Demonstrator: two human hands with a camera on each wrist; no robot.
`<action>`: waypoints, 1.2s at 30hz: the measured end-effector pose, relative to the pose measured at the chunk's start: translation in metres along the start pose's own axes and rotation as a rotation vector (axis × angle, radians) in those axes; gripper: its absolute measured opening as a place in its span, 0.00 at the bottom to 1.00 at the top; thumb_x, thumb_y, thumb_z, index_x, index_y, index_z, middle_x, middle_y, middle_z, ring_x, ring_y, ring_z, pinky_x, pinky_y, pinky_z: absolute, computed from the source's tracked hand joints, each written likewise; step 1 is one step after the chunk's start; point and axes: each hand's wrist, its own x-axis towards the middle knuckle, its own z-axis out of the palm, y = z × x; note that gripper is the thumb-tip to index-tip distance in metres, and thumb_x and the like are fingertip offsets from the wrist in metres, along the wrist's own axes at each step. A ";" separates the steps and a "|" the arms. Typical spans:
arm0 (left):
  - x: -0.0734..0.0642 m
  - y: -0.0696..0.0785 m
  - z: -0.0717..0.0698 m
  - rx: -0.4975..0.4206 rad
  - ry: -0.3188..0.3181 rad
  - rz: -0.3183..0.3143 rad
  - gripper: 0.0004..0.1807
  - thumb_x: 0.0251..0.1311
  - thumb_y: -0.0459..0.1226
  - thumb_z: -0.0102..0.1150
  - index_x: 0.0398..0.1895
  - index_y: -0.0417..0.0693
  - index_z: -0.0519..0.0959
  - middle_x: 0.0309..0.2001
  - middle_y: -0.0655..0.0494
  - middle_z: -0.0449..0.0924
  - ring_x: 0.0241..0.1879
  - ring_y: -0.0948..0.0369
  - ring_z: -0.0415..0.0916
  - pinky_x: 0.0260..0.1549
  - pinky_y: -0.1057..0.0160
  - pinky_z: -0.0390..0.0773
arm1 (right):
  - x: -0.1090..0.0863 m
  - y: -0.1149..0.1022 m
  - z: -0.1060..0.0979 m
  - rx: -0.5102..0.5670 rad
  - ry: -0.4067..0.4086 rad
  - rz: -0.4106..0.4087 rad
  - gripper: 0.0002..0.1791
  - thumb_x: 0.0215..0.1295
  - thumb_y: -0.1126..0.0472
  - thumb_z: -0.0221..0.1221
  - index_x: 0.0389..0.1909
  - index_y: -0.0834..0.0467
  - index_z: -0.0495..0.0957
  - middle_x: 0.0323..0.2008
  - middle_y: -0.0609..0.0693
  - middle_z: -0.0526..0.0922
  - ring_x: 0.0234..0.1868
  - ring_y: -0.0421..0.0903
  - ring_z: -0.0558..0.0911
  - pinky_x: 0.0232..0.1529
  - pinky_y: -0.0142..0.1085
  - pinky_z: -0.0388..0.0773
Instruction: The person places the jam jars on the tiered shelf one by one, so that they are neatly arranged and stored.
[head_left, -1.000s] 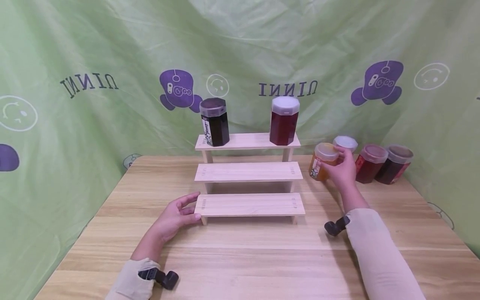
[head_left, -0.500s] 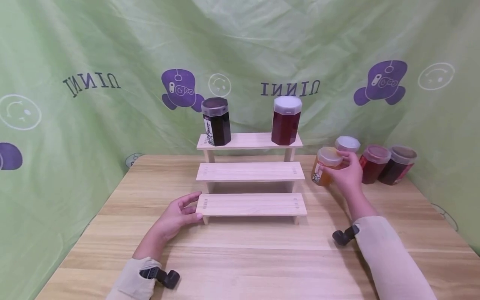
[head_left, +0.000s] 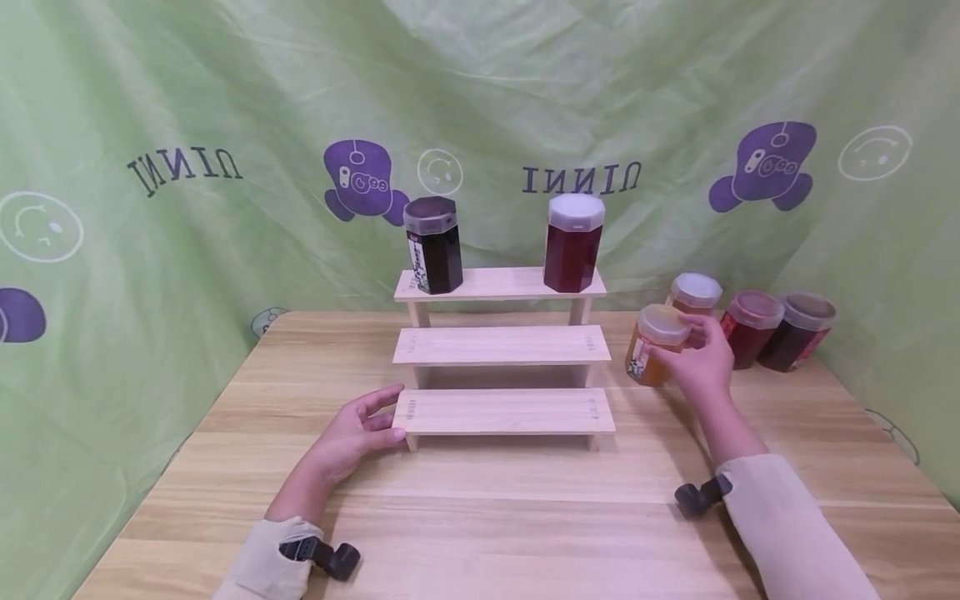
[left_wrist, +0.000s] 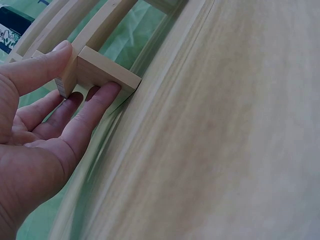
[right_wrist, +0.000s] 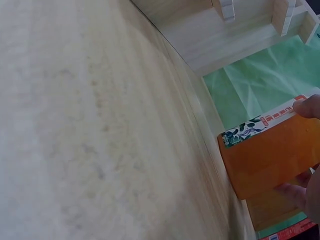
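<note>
My right hand (head_left: 703, 357) grips a jar with orange contents (head_left: 657, 346), thumb on the near side and fingers on the far side. The jar has a clear lid and a printed label, seen large in the right wrist view as an orange block (right_wrist: 277, 152). At the left end of a three-step wooden display stand (head_left: 502, 412), my left hand (head_left: 358, 437) holds the lowest step's end, its thumb at the front corner and fingers against the side support (left_wrist: 102, 72). On the top step stand a dark jar (head_left: 437, 250) at left and a red jar with a white lid (head_left: 573, 250) at right.
Behind the held jar stands another jar with a whitish lid (head_left: 696, 292), partly hidden. To its right are a red jar (head_left: 752, 325) and a dark jar (head_left: 798, 333). A green printed curtain (head_left: 285, 92) hangs behind the wooden table (head_left: 480, 525).
My right hand has brought the orange jar a little toward me and slightly right, away from the jar behind it. The left hand stays at the stand.
</note>
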 end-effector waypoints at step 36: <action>-0.001 0.000 0.001 0.001 0.004 -0.005 0.44 0.53 0.22 0.65 0.73 0.34 0.55 0.71 0.35 0.54 0.55 0.51 0.75 0.50 0.57 0.81 | -0.031 -0.015 -0.015 -0.012 -0.016 -0.077 0.41 0.50 0.60 0.74 0.65 0.60 0.67 0.62 0.57 0.70 0.62 0.57 0.71 0.60 0.51 0.74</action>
